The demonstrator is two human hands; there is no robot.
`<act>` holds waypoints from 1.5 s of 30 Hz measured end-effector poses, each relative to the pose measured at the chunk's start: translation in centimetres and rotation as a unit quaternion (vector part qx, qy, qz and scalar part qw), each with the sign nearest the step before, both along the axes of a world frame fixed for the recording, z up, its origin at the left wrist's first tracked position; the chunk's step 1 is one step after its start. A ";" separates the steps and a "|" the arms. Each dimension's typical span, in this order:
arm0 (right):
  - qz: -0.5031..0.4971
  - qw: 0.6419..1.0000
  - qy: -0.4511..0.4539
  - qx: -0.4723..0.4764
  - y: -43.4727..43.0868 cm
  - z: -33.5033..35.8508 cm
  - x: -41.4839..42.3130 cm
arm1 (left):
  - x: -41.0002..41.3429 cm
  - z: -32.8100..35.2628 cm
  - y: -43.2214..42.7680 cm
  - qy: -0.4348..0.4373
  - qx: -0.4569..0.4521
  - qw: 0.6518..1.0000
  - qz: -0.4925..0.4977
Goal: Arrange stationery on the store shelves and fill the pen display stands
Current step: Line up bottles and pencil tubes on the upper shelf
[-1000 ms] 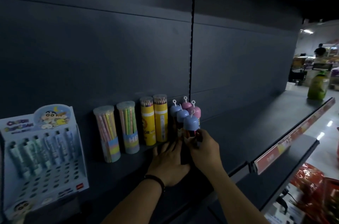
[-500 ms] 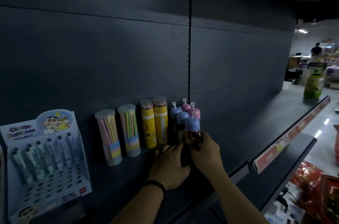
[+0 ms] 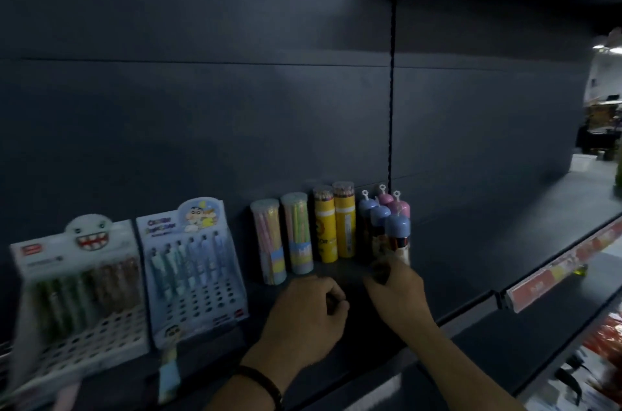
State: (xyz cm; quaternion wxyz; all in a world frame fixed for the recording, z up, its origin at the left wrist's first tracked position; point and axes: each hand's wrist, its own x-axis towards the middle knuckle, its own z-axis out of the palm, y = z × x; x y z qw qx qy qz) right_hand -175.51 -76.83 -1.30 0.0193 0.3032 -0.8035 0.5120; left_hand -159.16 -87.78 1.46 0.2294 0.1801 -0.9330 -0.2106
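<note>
R hand [image 3: 399,292] grips the base of the front blue-capped tube [image 3: 397,235], which stands upright on the dark shelf [image 3: 471,259], touching the other blue & pink capped tubes [image 3: 383,208] behind it. L hand [image 3: 308,309] rests on the shelf just beside, fingers curled in, nothing visible in it; black wristband [image 3: 266,383] on that arm. Left of the cluster: two yellow pencil tubes [image 3: 335,225], two pastel tubes [image 3: 282,239], then two pen display stands [image 3: 192,269], both w/ pens in the back rows, front holes bare.
</note>
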 end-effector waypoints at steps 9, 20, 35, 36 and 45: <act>0.310 0.946 0.049 0.077 -8.1 6.0 17.0 | 21.6 3.3 -4.5 -0.019 -0.114 0.974 0.197; 0.505 0.849 0.109 0.105 -16.1 8.7 37.6 | 44.8 3.0 -6.8 0.018 -0.143 0.921 0.361; 0.542 0.819 0.179 0.053 -28.3 10.9 56.6 | 59.1 0.5 -9.3 0.127 -0.052 0.849 0.511; 0.538 0.821 0.183 0.056 -29.2 11.0 57.1 | 59.3 0.5 -9.7 0.123 -0.047 0.851 0.509; 0.591 0.776 0.213 0.057 -32.8 10.2 58.6 | 59.3 -0.1 -11.2 0.129 0.002 0.859 0.495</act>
